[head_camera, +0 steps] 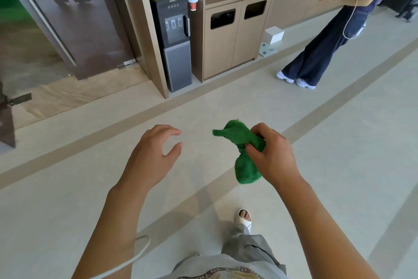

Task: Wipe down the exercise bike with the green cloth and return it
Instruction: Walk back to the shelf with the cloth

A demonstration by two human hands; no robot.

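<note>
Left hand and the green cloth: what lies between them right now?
Nothing. In the head view the left hand is apart from the green cloth gripped by the right hand; only bare floor shows behind.

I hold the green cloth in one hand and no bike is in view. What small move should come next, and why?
Probably bring the left hand across to take the free end of the green cloth. The right hand grips it bunched at the middle, the left hand is open beside it and apart from it, so spreading it first seems sensible.
</note>
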